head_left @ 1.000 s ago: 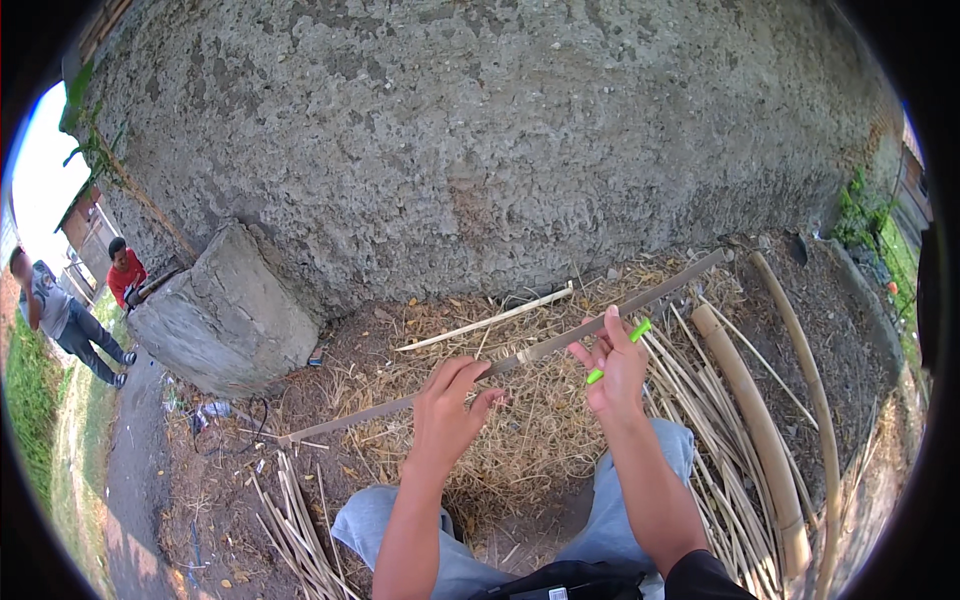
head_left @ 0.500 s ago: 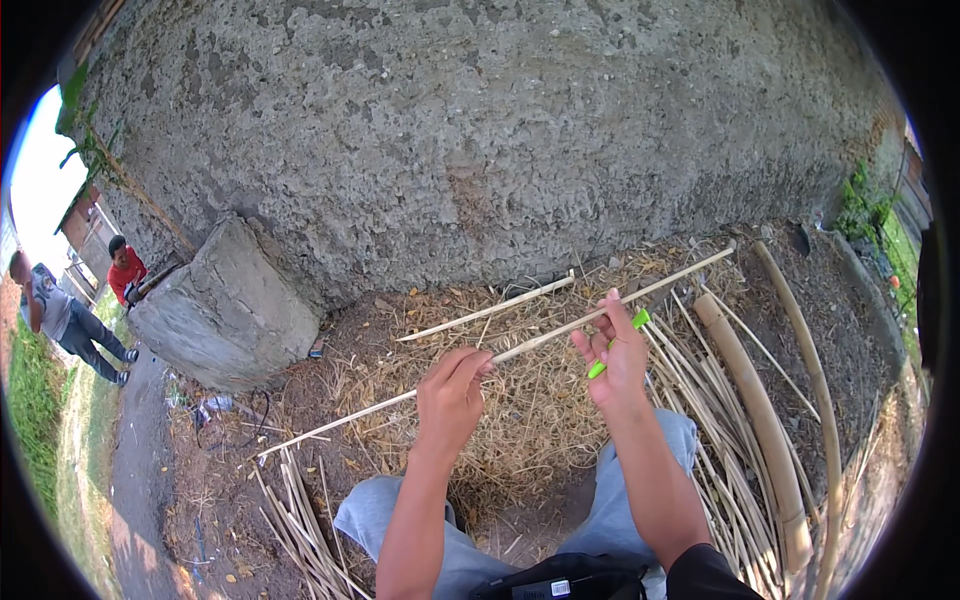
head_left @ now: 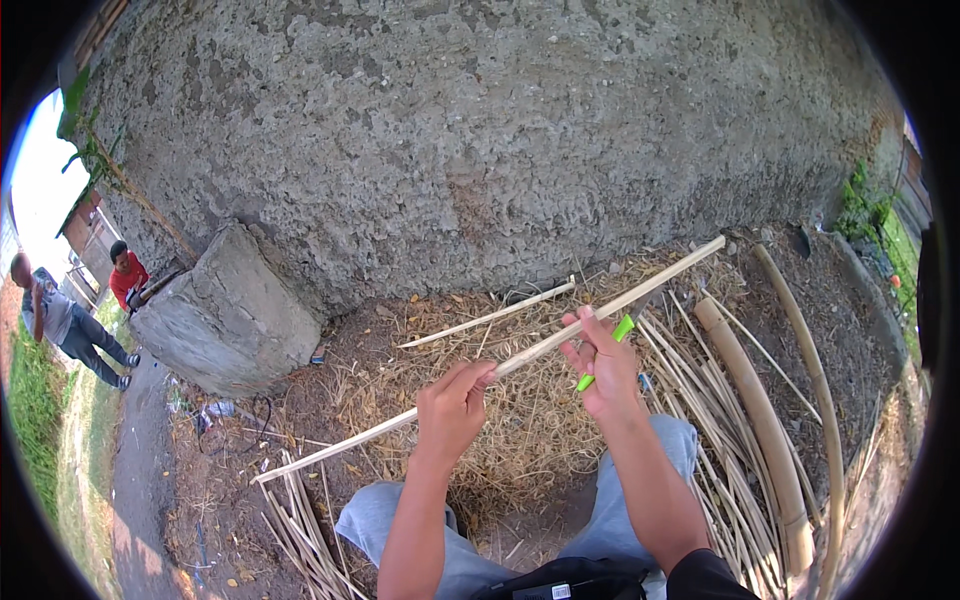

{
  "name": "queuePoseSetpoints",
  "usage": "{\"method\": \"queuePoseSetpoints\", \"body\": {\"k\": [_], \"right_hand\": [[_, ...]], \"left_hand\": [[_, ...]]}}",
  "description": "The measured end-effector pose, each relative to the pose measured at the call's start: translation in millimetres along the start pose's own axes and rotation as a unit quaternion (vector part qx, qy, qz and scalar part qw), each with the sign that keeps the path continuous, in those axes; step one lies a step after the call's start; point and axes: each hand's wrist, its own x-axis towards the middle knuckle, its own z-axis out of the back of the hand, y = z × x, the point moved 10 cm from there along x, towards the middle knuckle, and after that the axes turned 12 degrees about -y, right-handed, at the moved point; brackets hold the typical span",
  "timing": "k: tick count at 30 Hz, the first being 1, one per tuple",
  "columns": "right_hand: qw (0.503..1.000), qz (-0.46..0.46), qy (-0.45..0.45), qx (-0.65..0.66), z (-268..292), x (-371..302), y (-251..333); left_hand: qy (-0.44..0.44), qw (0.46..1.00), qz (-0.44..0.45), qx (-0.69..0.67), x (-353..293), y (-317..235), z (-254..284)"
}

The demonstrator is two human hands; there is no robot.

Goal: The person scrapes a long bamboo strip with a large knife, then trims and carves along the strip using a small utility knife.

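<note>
A long, pale bamboo strip (head_left: 540, 348) runs aslant in front of me, from low on the left to high on the right. My left hand (head_left: 452, 408) pinches it near the middle between thumb and fingers. Further right along the strip, my right hand (head_left: 608, 372) has its fingertips against it. That same hand holds a knife (head_left: 623, 328) with a bright green handle across the palm; its blade points up and right beside the strip. Another bamboo strip (head_left: 485, 315) lies on the ground beyond my hands.
Curly shavings (head_left: 520, 425) cover the ground between my knees. Thin bamboo strips (head_left: 715, 455) and a thick bamboo pole (head_left: 755, 430) lie right; another bundle (head_left: 305, 530) lies left. A rough wall (head_left: 520, 140) and concrete block (head_left: 235, 310) stand ahead. Two people (head_left: 75, 325) are far left.
The strip has turned about its length and now shows a broader face. My right hand has shifted slightly left and the knife has tilted, so its blade shows.
</note>
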Motion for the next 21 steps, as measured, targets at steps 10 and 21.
{"method": "queuePoseSetpoints", "body": {"k": [10,21], "right_hand": [[1.0,0.016,-0.011,-0.014,-2.0,-8.3,-2.2],[1.0,0.013,-0.017,-0.012,-3.1,-10.8,-8.8]], "left_hand": [[-0.05,0.997,-0.05,-0.019,-2.3,-7.1,1.2],[-0.068,0.998,0.005,-0.018,-3.4,-3.9,-3.8]]}}
